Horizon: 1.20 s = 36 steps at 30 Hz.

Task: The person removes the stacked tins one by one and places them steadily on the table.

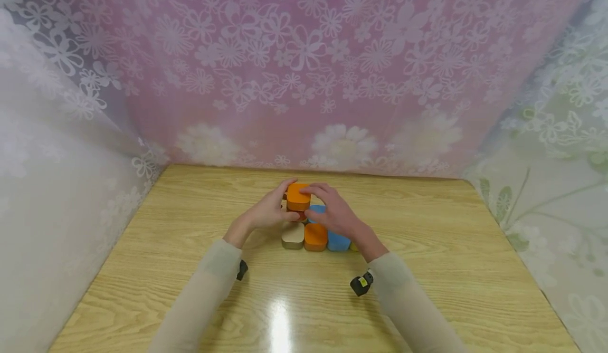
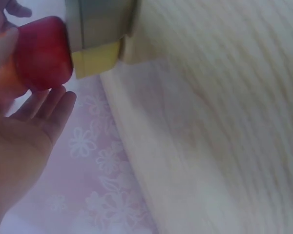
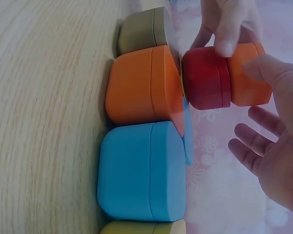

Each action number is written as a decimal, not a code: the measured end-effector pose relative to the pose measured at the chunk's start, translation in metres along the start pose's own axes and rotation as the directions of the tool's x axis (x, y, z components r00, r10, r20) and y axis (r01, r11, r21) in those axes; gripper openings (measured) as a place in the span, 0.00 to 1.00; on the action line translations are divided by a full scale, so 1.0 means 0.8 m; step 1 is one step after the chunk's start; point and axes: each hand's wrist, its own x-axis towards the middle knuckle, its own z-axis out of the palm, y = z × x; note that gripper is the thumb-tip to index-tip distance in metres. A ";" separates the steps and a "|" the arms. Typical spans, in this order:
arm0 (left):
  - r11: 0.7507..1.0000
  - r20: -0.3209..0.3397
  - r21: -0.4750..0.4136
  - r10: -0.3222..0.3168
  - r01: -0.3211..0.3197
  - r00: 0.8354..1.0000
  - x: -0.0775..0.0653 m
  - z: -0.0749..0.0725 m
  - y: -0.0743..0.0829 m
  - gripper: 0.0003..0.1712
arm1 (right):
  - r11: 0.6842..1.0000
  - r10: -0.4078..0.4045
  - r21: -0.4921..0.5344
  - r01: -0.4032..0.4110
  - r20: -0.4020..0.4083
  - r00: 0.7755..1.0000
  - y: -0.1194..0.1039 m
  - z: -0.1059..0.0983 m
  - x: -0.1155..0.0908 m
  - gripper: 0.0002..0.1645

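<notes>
In the head view an orange rounded-square lidded container (image 1: 298, 197) stands atop a red one (image 3: 205, 78), clearest in the right wrist view. My left hand (image 1: 268, 209) grips the red container, its thumb by the seam beneath the orange one and its fingers at the far side. From the right, my right hand (image 1: 338, 213) holds the orange container with thumb and fingertip; its other fingers spread apart from it in the right wrist view. Below, a beige container (image 1: 293, 236), a second orange one (image 1: 315, 237) and a blue one (image 1: 338, 241) form a front row.
Another blue container (image 1: 317, 211) sits behind the front row, partly covered by my right hand. A yellow container (image 3: 141, 227) ends the row on the right. The wooden table (image 1: 190, 210) meets a pink floral curtain (image 1: 304, 78) at its back edge.
</notes>
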 end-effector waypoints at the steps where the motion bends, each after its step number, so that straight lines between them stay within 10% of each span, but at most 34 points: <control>1: 1.000 0.000 0.002 -0.004 0.004 1.000 0.001 0.001 -0.001 0.50 | 1.000 -0.003 0.004 0.003 -0.003 1.000 0.000 0.000 0.000 0.28; 22: 0.998 0.033 0.053 -0.019 0.017 0.999 0.006 0.009 -0.014 0.34 | 0.989 0.087 0.122 -0.087 0.005 0.996 -0.005 0.003 0.007 0.24; 36: 0.998 0.048 0.056 -0.032 0.029 0.998 0.008 0.009 -0.010 0.32 | 0.961 0.163 0.221 -0.167 0.038 0.986 0.004 -0.011 -0.007 0.43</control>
